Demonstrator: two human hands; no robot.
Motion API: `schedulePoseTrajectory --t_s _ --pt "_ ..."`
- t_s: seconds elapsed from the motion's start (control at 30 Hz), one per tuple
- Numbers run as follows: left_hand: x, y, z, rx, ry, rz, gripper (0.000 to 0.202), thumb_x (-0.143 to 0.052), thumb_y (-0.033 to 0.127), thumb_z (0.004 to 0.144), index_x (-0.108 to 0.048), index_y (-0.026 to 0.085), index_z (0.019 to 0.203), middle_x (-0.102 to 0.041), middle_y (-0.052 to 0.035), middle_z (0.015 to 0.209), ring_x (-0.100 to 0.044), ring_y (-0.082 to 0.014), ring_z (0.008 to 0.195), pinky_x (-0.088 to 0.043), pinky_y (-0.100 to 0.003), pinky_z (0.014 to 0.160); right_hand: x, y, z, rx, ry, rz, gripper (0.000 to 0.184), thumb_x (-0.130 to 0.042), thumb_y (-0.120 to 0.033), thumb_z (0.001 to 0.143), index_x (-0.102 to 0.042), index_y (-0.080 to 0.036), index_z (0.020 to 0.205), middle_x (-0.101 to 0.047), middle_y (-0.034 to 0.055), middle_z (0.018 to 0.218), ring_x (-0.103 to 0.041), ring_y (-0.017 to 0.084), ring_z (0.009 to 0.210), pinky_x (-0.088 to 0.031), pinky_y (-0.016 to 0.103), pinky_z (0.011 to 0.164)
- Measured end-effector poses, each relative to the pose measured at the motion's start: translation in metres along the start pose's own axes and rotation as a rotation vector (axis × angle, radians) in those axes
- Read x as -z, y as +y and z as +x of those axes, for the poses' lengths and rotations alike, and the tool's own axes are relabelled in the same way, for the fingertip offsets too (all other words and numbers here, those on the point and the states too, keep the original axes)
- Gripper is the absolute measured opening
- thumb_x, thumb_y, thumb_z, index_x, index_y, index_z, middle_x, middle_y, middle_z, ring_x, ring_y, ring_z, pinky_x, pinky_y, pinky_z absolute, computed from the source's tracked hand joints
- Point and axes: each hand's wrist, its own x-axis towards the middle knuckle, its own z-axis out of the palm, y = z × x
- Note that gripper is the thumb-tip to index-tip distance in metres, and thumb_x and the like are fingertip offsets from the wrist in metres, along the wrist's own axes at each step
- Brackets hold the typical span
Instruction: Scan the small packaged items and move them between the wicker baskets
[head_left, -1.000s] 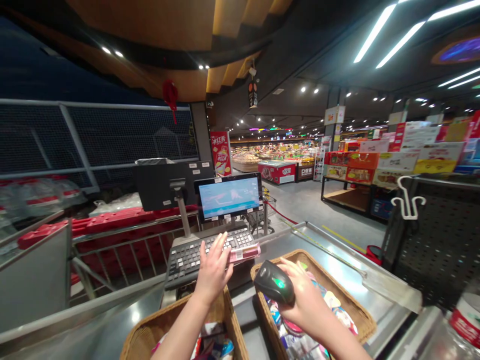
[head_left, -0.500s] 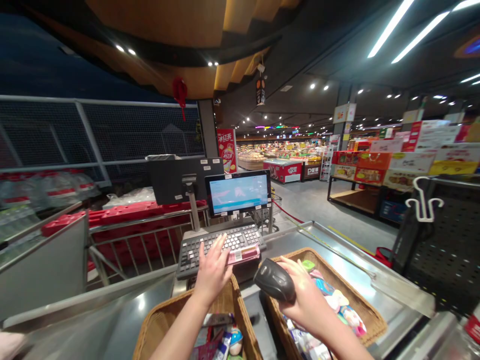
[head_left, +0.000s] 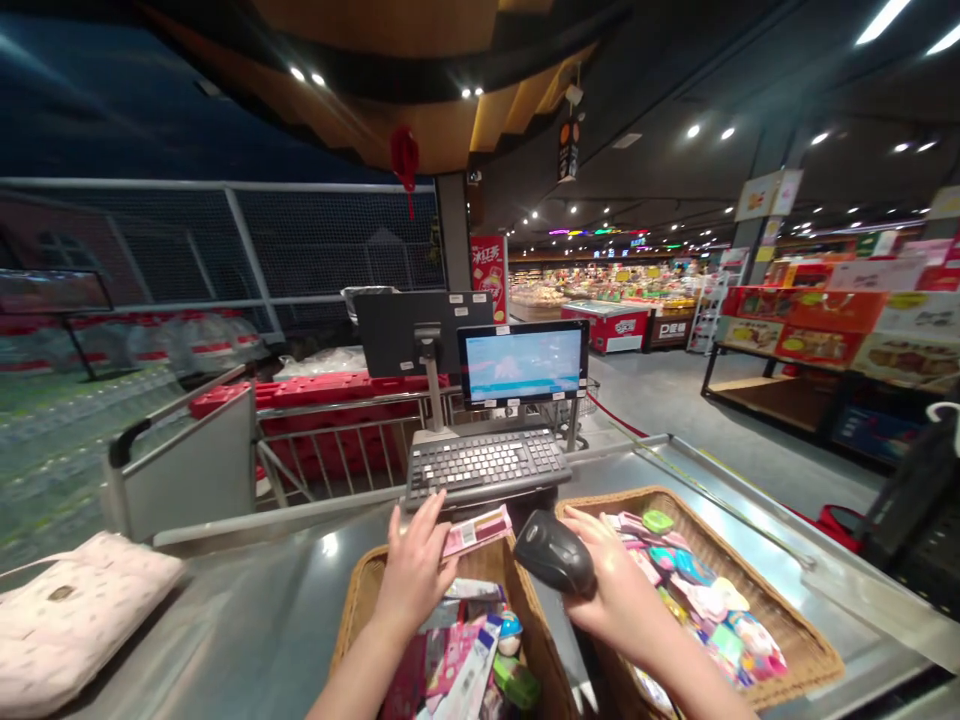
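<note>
My left hand [head_left: 414,565] grips a small pink packet [head_left: 477,529] above the left wicker basket [head_left: 356,610], just in front of the black keyboard [head_left: 486,464]. My right hand [head_left: 609,585] is closed around a black handheld barcode scanner [head_left: 553,552], held between the two baskets. The right wicker basket [head_left: 802,640] is full of several small colourful packets [head_left: 694,595]. Behind the keyboard stands the till screen [head_left: 523,363], lit blue.
A steel checkout counter [head_left: 247,620] carries both baskets. A pale patterned handbag [head_left: 71,620] lies at its left. A grey gate panel [head_left: 191,470] and metal railing [head_left: 337,455] stand behind. Shop aisles and stacked boxes [head_left: 832,330] fill the right background.
My left hand has drawn back from over the keyboard toward the left basket with the pink packet. The camera has turned left and down, bringing the handbag into view.
</note>
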Motion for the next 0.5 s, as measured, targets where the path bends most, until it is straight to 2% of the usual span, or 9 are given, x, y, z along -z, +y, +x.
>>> schedulePoseTrajectory --t_s 0.2,0.5 --pt "0.004 -0.015 -0.041 0.021 -0.081 0.03 0.023 -0.055 0.02 0.082 -0.064 0.023 0.102 -0.045 -0.0123 0.151 -0.045 -0.0308 0.136 -0.014 -0.064 0.118 -0.015 -0.01 0.0 0.04 -0.051 0.03 0.051 -0.061 -0.018 0.066 -0.068 -0.023 0.117 -0.063 0.0114 0.131 -0.045 0.037 0.134 -0.024 0.064 0.114" --pt "0.003 -0.036 -0.088 0.086 -0.155 0.035 0.021 -0.056 0.019 0.077 -0.065 0.022 0.096 -0.052 -0.0138 0.145 -0.049 -0.0314 0.133 -0.012 -0.065 0.118 -0.033 -0.022 -0.001 0.042 -0.109 0.032 0.053 -0.063 -0.016 0.065 -0.069 -0.022 0.118 -0.062 0.0117 0.133 -0.045 0.038 0.135 -0.022 0.065 0.115"
